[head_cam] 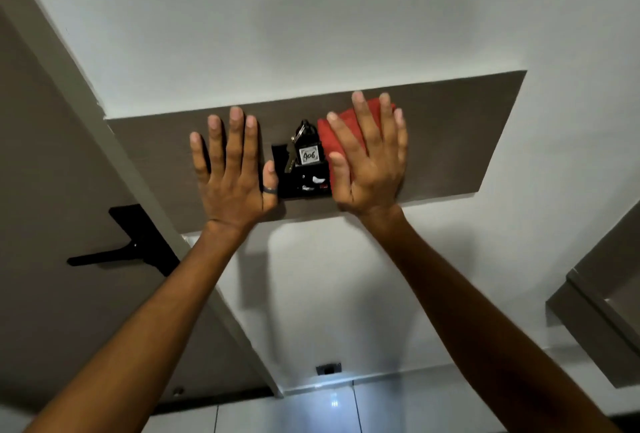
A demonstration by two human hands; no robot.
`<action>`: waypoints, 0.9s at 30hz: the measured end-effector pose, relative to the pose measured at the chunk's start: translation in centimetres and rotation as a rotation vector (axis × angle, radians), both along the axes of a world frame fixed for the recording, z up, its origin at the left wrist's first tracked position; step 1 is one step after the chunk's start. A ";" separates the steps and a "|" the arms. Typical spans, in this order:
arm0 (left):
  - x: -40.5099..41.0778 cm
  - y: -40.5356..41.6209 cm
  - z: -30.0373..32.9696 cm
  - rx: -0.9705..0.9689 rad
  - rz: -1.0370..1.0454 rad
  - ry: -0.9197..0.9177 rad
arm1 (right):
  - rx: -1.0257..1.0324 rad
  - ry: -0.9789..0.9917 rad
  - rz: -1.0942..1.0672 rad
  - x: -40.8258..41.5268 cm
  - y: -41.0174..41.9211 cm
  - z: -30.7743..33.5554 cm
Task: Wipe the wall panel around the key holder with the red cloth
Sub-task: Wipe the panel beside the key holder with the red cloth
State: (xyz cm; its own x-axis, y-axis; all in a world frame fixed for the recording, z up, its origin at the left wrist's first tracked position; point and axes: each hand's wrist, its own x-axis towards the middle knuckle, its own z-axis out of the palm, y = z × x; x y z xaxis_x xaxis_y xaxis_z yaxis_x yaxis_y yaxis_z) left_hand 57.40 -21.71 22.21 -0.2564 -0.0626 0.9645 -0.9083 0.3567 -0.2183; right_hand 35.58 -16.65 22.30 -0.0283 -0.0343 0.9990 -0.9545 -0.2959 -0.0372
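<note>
The key holder (300, 172), a small black fitting, sits near the middle of the brown panel (467, 141), and everything else here lies to one side of it or the other. Just right of the holder, the right hand (369, 162) lies flat with its fingers spread, pressing the red cloth (327, 138) against the panel; the cloth is pinned under the palm rather than pinched, which probably spreads the pressure for a broad wiping stroke, and its left edge touches the holder's side. Just left of the holder, the left hand (233, 169) also lies flat with fingers apart, holding nothing; its thumb rests against the holder's left edge, likely to brace the body or steady the fitting while the other hand rubs. A key (290, 155) and a tag (309, 156) marked 406 hang on the holder's front, so the cloth has to work around them. Counting: two hands, one cloth, one holder, one tag, at least one key (the bunch is too tight to count further), and one dark ring (270, 189) on the left thumb. Far left of the holder, a black door handle (114, 252) shows on one door (52, 190).
</note>
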 end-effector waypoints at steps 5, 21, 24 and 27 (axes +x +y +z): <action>0.1 -0.2 -0.3 0.015 -0.001 0.008 | 0.034 0.061 -0.086 -0.3 0.2 -5.9; 0.1 -0.3 -0.4 0.005 -0.015 0.019 | -0.017 0.005 -0.042 -0.7 -0.1 -2.2; 0.1 -0.1 -0.3 0.013 -0.001 0.014 | -0.002 -0.159 -0.043 2.4 0.4 -2.7; 0.1 0.1 -0.3 0.025 -0.025 0.018 | -0.036 0.102 -0.013 0.1 0.4 -1.9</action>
State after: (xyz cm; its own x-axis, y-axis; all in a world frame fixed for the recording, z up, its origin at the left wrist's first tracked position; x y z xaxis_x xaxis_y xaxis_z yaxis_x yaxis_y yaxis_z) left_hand 57.48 -21.64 21.95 -0.2413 -0.0808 0.9671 -0.9026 0.3847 -0.1931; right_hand 35.70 -16.30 20.41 0.0736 0.0012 0.9973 -0.9567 -0.2824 0.0710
